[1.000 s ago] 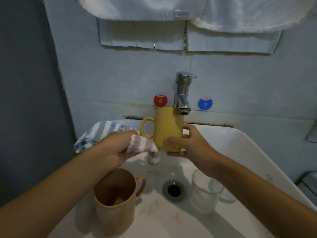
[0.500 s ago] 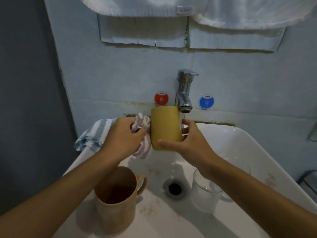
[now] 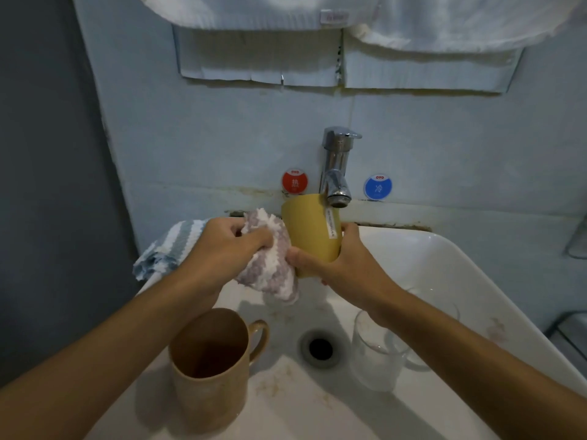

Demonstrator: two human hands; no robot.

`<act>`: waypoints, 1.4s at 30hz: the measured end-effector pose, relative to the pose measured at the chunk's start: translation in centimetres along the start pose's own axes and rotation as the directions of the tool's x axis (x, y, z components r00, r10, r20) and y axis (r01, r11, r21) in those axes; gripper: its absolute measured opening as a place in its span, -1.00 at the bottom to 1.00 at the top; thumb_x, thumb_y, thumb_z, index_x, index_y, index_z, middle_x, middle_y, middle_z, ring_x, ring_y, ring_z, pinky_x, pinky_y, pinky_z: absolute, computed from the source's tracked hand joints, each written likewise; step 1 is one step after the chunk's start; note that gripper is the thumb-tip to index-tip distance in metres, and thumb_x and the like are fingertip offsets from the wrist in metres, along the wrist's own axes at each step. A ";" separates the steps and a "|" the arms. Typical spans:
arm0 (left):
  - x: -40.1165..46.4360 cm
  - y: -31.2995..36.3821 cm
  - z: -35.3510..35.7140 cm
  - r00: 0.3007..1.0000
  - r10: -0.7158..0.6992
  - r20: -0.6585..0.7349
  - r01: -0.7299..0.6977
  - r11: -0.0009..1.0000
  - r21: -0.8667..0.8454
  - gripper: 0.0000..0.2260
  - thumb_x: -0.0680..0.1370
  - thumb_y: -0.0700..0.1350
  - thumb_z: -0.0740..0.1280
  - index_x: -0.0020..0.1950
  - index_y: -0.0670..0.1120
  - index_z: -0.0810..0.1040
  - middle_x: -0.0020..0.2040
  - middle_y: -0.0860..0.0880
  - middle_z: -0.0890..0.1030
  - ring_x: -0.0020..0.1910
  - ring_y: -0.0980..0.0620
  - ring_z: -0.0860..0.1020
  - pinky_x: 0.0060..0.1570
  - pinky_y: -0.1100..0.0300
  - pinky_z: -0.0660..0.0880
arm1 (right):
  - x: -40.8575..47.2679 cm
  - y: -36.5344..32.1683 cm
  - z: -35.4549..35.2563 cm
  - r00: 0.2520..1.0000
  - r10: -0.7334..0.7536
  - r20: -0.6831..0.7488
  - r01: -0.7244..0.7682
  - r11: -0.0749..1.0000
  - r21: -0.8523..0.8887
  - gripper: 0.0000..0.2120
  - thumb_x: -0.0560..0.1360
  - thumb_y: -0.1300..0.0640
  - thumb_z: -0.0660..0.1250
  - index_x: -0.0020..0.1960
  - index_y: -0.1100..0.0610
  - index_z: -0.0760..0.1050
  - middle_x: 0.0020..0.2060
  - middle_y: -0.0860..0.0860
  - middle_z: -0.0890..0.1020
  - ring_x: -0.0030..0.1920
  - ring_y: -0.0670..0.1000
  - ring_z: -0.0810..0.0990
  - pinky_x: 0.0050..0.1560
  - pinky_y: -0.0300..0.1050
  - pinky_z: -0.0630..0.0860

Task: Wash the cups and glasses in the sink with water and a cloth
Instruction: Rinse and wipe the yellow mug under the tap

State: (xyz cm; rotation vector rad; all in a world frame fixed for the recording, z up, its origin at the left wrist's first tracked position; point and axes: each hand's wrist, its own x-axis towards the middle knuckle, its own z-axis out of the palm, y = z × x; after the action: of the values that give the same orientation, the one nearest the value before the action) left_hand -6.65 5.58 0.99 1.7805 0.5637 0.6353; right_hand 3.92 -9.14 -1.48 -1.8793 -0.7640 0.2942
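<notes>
Setting: washroom corner, pale blue wall, white towels (image 3: 260,11) hung overhead, white basin-type sink (image 3: 444,268) below a chrome tap (image 3: 337,168) flanked by a red hot-water sticker (image 3: 294,181) and a blue cold-water sticker (image 3: 378,186).

Item in hand: yellow mug (image 3: 313,235), held up just under the tap spout. The right hand (image 3: 344,265) grips it, fingers wrapped round the far side and thumb across the near lower wall. A label strip shows on the side facing the camera. A second ago the handle pointed left and showed plainly; now it is out of sight, so the mug has been turned in the grip.

Cloth: lilac-and-white knitted washcloth (image 3: 270,258), bunched in the left hand (image 3: 232,246), fingers curled tight round it. A second ago it hung apart from the mug; now it presses on the mug's left wall, touching the right thumb. Judgement: outer-wall scrubbing is under way. No stream of water can be made out.

Below the fingers, standing in the sink: tan mug (image 3: 211,369) under the left forearm, clear glass mug (image 3: 378,354) under the right wrist, drain (image 3: 320,347) between them. Both appear unwashed as yet.

Left of the left hand: blue-and-white striped cloth (image 3: 168,246) draped on the sink rim.
</notes>
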 end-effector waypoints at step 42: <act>1.5 -1.9 -0.2 0.813 0.582 -0.012 -0.523 0.739 0.424 -0.89 0.56 -0.09 0.37 0.02 -0.11 0.62 -0.09 -0.04 0.56 -0.11 -0.02 0.53 -0.09 0.06 0.52 | -0.8 0.7 -0.3 0.950 -0.302 0.080 0.296 0.789 -0.538 -0.14 0.22 -0.15 0.63 0.39 -0.13 0.26 0.26 -0.15 0.39 0.19 -0.14 0.34 0.19 -0.13 0.46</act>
State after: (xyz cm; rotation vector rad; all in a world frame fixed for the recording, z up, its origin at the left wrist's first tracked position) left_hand -5.84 7.23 -0.57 2.3400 0.2507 1.1334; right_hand 3.66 -10.05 -2.09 -2.2376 -1.2196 -0.1614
